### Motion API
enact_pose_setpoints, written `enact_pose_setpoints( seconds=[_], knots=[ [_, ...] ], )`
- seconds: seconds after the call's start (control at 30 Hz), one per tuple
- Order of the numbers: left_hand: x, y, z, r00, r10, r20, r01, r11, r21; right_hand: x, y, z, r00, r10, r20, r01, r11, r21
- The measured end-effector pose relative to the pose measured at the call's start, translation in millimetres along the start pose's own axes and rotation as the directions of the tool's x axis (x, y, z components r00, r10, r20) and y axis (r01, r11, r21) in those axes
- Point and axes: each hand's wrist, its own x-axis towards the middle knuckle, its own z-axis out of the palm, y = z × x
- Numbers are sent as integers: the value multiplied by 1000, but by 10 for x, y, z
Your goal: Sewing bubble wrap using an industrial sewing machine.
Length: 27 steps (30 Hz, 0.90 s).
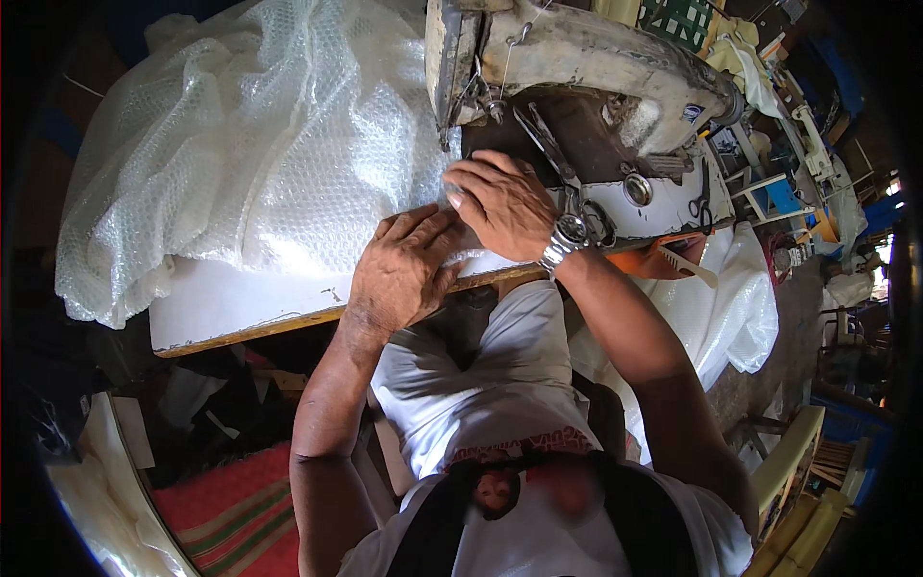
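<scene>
A big sheet of clear bubble wrap (298, 183) lies heaped over the left side of the white table and reaches the needle area of an old, worn sewing machine (596, 58). My left hand (409, 260) rests at the near edge of the bubble wrap, its fingers bent over the sheet. Close beside it, just in front of the needle, my right hand (505, 204) has its fingers curled on the same sheet, with a metal watch (567, 237) on the wrist. Both sets of fingertips are partly hidden, as is the edge under them.
Large metal shears (550, 144) lie under the machine's arm, right beside my right hand. A metal ring (636, 189) and dark scissors (705, 204) are farther right. An orange holder (644, 262) sits below the white tabletop's (240, 303) front edge, near more bubble wrap (731, 308).
</scene>
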Motion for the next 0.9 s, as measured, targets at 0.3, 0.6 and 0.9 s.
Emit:
enact_pose_setpoints(
  seconds=[0.3, 0.6, 0.9],
  knots=[
    [374, -153, -557, 944, -278, 177, 328, 726, -605, -300, -214, 79, 998, 38, -59, -37, 999, 4],
    [419, -522, -144, 990, -10, 137, 9, 1000, 7, -454, -293, 28, 998, 61, -17, -61, 998, 29],
    [754, -683, -322, 992, -112, 57, 121, 974, -192, -376, -249, -20, 1000, -16, 2, 16, 1000, 21]
  ],
)
